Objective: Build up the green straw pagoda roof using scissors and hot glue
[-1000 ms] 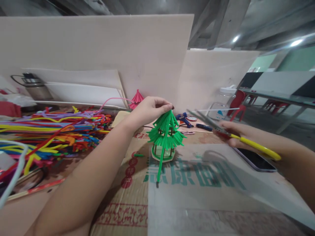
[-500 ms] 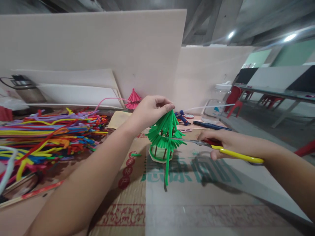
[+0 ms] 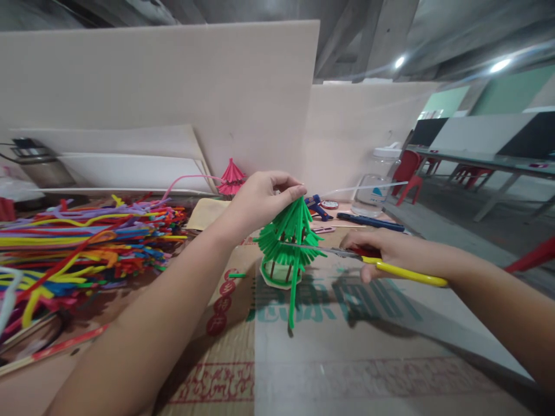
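A small green pagoda model point(image 3: 289, 242), with two tiers of fuzzy pipe-cleaner roof and brown posts, stands on cardboard. My left hand point(image 3: 277, 193) pinches the tip of its upper roof. One long green pipe cleaner point(image 3: 292, 300) hangs from the roof down past the base. In my right hand point(image 3: 373, 251) is a pair of scissors point(image 3: 407, 274) with a yellow and red handle. Their blades reach left across the pagoda's lower roof, at the upper part of the hanging strand; whether they touch it I cannot tell. A short green offcut point(image 3: 237, 275) lies left of the base.
Many coloured pipe cleaners point(image 3: 87, 248) are heaped on the left. Behind stand a pink pagoda roof point(image 3: 232, 176), a glue gun point(image 3: 318, 207), a dark blue pen-like tool point(image 3: 370, 222) and a clear bottle point(image 3: 376, 182). White boards point(image 3: 130, 167) lean at the back.
The scissors have moved slightly left, their blades reaching farther across the lower roof. My left hand keeps its pinch on the tip. The whole view has shifted a little.
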A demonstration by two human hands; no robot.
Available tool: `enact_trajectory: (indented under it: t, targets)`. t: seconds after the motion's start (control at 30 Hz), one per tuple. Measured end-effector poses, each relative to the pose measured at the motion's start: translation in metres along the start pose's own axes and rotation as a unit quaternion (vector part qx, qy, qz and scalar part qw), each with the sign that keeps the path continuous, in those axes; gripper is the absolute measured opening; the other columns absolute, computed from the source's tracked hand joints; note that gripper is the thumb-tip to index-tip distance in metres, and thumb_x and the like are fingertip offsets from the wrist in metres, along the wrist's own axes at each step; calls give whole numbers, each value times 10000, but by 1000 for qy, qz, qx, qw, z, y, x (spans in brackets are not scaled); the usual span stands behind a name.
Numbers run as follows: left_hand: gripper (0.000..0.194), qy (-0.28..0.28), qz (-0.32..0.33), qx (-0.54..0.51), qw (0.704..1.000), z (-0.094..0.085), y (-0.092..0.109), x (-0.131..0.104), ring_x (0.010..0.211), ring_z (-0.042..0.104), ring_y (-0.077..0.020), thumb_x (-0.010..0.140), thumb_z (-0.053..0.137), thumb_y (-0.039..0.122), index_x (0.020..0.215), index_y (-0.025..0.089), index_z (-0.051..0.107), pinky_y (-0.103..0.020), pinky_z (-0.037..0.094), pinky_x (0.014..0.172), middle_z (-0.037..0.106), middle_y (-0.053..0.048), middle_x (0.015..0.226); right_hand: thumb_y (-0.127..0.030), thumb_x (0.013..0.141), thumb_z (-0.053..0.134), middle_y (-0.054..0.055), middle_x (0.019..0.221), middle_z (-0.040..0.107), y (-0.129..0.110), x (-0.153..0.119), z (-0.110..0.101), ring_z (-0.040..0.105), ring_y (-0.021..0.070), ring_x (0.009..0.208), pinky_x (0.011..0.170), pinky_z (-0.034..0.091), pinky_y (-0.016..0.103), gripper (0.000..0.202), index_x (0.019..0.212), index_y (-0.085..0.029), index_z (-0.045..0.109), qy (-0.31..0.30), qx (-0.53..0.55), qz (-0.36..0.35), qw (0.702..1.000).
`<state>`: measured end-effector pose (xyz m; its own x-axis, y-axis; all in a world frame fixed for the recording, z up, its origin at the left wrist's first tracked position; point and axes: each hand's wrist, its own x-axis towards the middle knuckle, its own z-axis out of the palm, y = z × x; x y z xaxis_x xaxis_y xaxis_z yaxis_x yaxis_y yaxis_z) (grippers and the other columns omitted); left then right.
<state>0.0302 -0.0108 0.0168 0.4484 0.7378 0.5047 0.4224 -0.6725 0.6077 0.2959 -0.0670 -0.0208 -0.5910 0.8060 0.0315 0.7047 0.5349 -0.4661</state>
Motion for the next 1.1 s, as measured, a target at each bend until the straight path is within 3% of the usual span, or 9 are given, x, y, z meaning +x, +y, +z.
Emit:
enact_trajectory:
  t: [0.4, 0.7, 0.9, 1.1]
  targets:
    - [317, 2, 7, -3, 1000, -1, -2, 0, 786, 651, -168, 884, 607, 411, 930, 127, 740, -258, 464, 719, 750, -60, 875, -602, 753, 706, 35, 905, 683, -6, 1, 3, 600, 240, 834, 719, 451, 309, 400, 862, -218, 684, 11, -41, 11, 999]
    - [337, 3, -8, -20, 1000, -1, -6, 3, 800, 660, -175, 870, 614, 430, 933, 123, 738, -250, 474, 693, 754, -77, 881, -600, 762, 714, 36, 1099, 708, -6, 5, 12, 612, 262, 962, 790, 455, 324, 425, 1014, -258, 720, 40, -39, -17, 998]
    - [354, 6, -13, -27, 1000, 0, -7, 2, 786, 653, -175, 868, 610, 444, 946, 122, 736, -256, 478, 695, 750, -79, 884, -631, 765, 684, 37, 926, 709, -3, 8, 18, 601, 240, 844, 727, 437, 317, 403, 835, -234, 686, 54, -72, -2, 996]
    - [335, 15, -15, -19, 1000, -1, -12, 3, 810, 654, -180, 867, 609, 429, 925, 121, 728, -251, 474, 703, 749, -79, 892, -598, 765, 694, 25, 853, 669, -7, 6, 16, 547, 198, 748, 667, 398, 288, 381, 862, -230, 681, 33, -70, -15, 997]
